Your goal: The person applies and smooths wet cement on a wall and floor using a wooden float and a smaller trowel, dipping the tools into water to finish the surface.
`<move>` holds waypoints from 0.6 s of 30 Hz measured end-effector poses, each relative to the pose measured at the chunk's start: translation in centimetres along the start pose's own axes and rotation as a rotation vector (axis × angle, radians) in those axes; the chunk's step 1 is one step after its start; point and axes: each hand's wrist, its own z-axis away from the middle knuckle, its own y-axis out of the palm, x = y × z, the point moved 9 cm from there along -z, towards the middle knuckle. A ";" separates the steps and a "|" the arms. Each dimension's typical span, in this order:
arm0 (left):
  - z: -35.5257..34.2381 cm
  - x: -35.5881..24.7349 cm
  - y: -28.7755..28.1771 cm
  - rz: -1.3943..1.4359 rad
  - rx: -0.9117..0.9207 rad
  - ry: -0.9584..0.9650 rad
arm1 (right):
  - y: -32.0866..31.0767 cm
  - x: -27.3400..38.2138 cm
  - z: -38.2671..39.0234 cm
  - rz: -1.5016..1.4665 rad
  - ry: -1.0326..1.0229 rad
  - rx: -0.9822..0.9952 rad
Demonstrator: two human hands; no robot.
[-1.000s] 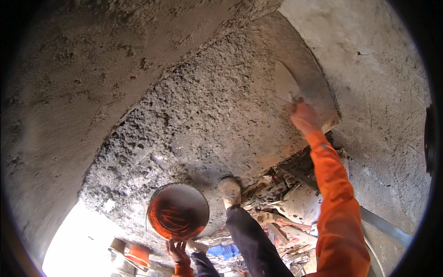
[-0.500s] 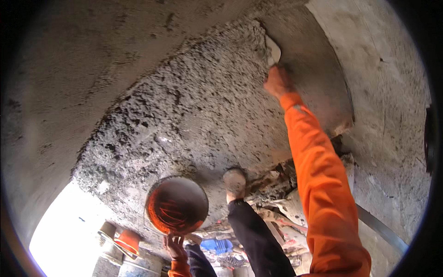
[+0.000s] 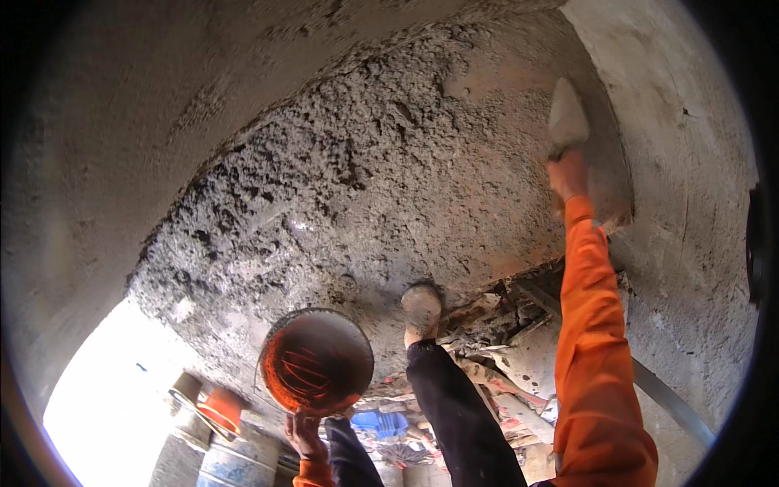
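My right hand (image 3: 570, 174), in an orange sleeve and with the arm stretched far forward, is closed around the handle of a pointed trowel (image 3: 569, 116). The trowel's blade points away from me, over the right part of a rough grey mortar surface (image 3: 389, 170). That right part looks smoother than the coarse, lumpy middle and left. Low in the picture, my left hand (image 3: 304, 437) grips the near rim of a round orange bucket (image 3: 316, 363). Its mouth faces me, and dark grey residue with streaks coats the inside.
My shoe (image 3: 421, 308) rests at the mortar's near edge, beside broken rubble (image 3: 495, 325). A grey bar (image 3: 673, 402) slants at the lower right. A small orange pail (image 3: 222, 408) sits by a drum (image 3: 239, 463) at the lower left. A blue item (image 3: 380, 422) lies below.
My right hand and the trowel have moved right across the mortar, and the blade now shows its broad side. The left hand with the bucket has stayed nearly in place.
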 end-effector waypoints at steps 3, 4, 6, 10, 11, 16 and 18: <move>0.7 -0.6 1.2 0.027 0.023 -0.007 | 9.6 3.2 4.1 0.277 -0.337 0.237; 0.7 -0.5 1.1 0.021 0.031 0.000 | 13.0 3.6 5.6 0.196 -0.217 0.161; 0.9 -0.3 0.3 -0.004 0.030 -0.021 | 17.1 6.0 7.7 0.133 -0.279 0.277; 0.8 0.7 -2.3 0.002 -0.016 -0.009 | 16.3 9.2 13.5 -0.162 -0.297 0.290; 1.1 1.3 -2.8 0.015 -0.038 -0.005 | 15.7 12.2 16.5 -0.060 -0.378 0.368; 0.4 1.2 -2.8 0.002 -0.052 -0.042 | 11.9 13.1 14.4 0.042 -0.683 0.094; 0.5 0.6 -2.3 0.023 -0.042 -0.020 | 7.9 9.4 4.3 0.170 -0.301 0.062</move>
